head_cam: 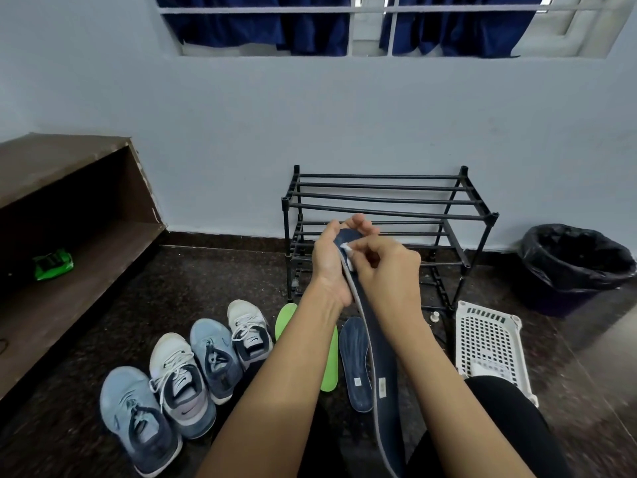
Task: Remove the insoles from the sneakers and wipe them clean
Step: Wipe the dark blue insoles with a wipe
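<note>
Navy insoles number two. One navy insole (382,353) is held up in both hands. The second navy insole (356,363) lies flat on the floor (206,277), just beside the raised one and partly behind it.

A green insole (329,367) shows on either side of the left forearm. I cannot tell whether that is one piece or two.

Four sneakers stand in a slanting row on the floor, to the left of the arms. Two are light blue sneakers (138,419) and two are white sneakers (179,381), and the colours alternate.

The left hand (331,260) grips the toe end of the raised insole, with its fingers curled over the top edge and the palm against the left rim. The right hand (386,267) pinches a single small white wipe (348,257) and presses it on the insole's upper face near the toe, right next to the left palm. From there the insole runs down between the two forearms, its heel end low in the picture.

Behind the hands stands one black shoe rack (379,201) against the wall. To its right is one bin (575,267) with a black liner, and nearer the person is one white plastic basket (489,339). One brown wooden shelf (69,174) on the far left holds a green packet (53,263).
</note>
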Demonstrator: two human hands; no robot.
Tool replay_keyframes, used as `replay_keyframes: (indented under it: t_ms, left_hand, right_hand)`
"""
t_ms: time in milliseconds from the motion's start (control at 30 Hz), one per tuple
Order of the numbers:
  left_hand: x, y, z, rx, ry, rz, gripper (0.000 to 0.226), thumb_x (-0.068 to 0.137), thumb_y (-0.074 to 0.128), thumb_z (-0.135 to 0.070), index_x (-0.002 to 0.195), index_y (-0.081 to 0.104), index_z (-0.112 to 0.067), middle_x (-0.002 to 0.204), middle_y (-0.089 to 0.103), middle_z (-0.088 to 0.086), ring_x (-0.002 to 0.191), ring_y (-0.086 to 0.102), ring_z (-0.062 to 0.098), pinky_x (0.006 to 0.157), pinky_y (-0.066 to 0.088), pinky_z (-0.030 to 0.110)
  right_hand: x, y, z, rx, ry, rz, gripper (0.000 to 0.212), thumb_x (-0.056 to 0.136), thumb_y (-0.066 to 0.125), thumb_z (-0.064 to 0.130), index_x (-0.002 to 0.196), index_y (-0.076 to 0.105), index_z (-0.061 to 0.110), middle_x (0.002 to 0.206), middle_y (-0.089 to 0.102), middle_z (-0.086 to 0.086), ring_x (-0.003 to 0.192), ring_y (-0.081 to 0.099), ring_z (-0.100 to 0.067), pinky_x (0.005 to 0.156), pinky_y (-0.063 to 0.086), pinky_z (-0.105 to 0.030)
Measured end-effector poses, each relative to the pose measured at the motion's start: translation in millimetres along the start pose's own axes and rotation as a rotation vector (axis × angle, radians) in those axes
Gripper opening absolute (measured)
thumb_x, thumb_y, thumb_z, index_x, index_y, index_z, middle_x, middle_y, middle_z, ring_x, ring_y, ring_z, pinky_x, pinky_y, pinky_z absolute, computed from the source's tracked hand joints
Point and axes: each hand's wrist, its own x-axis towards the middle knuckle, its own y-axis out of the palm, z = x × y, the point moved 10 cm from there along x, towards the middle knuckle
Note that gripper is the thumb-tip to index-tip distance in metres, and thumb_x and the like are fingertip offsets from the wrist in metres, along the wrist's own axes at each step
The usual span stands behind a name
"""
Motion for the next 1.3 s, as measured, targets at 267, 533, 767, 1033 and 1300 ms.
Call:
replay_keyframes:
  t_ms: [267, 533, 767, 1033, 1300]
  left_hand:
    - [4, 3, -7, -0.095, 0.046, -0.023, 0.041, 0.104, 0.035, -0.034, 0.087, 0.062, -0.008, 0.075, 0.064, 0.005, 0.071, 0.062, 0.019, 0.075, 0.053, 0.030]
    - [-6, 3, 4, 0.015, -0.028, -0.021, 0.044, 0.105, 0.031, -0.038, 0.090, 0.064, -0.012, 0.085, 0.067, 0.002, 0.075, 0.065, 0.015, 0.066, 0.056, 0.024]
    - [0, 10, 1, -0.115, -0.002, 0.032, 0.039, 0.104, 0.036, -0.034, 0.088, 0.062, -0.011, 0.079, 0.064, 0.003, 0.083, 0.063, 0.019, 0.079, 0.054, 0.030]
    - [5, 13, -11, -0.167, 0.020, 0.093, 0.039, 0.101, 0.038, -0.032, 0.083, 0.061, -0.007, 0.077, 0.062, 0.006, 0.073, 0.061, 0.021, 0.076, 0.048, 0.034]
    - [5, 11, -19, -0.099, 0.074, 0.058, 0.047, 0.103, 0.036, -0.038, 0.082, 0.063, -0.007, 0.074, 0.062, 0.005, 0.071, 0.061, 0.020, 0.085, 0.048, 0.034]
  right_hand:
    - [-8, -4, -7, -0.004, 0.061, -0.058, 0.007, 0.086, 0.066, 0.013, 0.086, 0.073, 0.010, 0.079, 0.070, -0.006, 0.072, 0.065, -0.021, 0.072, 0.053, -0.037]
    - [0, -9, 6, -0.067, -0.137, -0.157, 0.009, 0.081, 0.068, 0.000, 0.089, 0.071, 0.005, 0.082, 0.066, -0.009, 0.070, 0.063, -0.023, 0.068, 0.045, -0.023]
    - [-4, -16, 0, -0.166, 0.018, -0.114, 0.011, 0.085, 0.063, 0.005, 0.092, 0.070, 0.004, 0.087, 0.064, -0.015, 0.075, 0.060, -0.031, 0.070, 0.049, -0.039]
    - [-9, -3, -5, 0.126, 0.122, 0.104, 0.006, 0.083, 0.072, 0.020, 0.080, 0.074, 0.015, 0.069, 0.069, 0.004, 0.066, 0.062, -0.006, 0.064, 0.045, -0.009]
    - [-12, 7, -11, 0.320, 0.220, 0.122, 0.003, 0.080, 0.074, 0.015, 0.081, 0.076, 0.017, 0.069, 0.071, 0.006, 0.062, 0.063, -0.003, 0.064, 0.047, -0.013]
